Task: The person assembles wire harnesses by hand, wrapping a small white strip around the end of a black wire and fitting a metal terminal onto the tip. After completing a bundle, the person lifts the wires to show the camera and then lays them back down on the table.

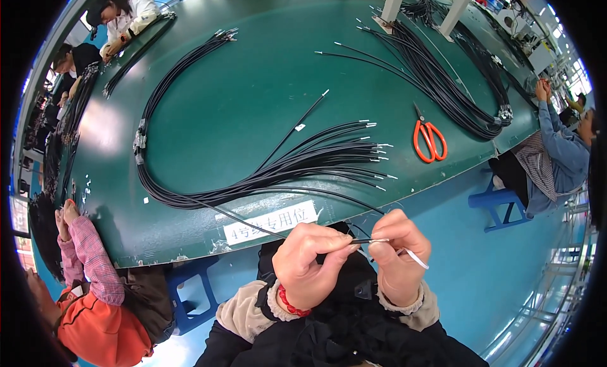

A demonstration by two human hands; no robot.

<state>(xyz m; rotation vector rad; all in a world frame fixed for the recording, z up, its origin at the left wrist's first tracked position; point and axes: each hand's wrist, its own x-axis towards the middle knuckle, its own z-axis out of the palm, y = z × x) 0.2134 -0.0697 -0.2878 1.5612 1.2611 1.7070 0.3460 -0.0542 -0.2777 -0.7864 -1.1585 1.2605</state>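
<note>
Left hand (310,262) and right hand (401,259) pinch one smooth black cable (361,241); glossy green counter (253,82) carries curved cable bundle (183,199) at ten o'clock, orange-looped scissors (429,136) at one.

White label (273,222), dark Chinese characters (281,219) and one numeral (234,233), on green tabletop (253,76)

One left grip (311,261) and one right grip (402,252) hold at least one black cable (361,242) and one white strip (417,260). The tabletop (234,107) carries at least five bundles of black cable (190,200), their strands too crowded to count, one pair of scissors (431,141), one large white label (270,223) and two pale posts (392,4). Around it are two blue stools (485,201) and at least four other people (104,329).
</note>
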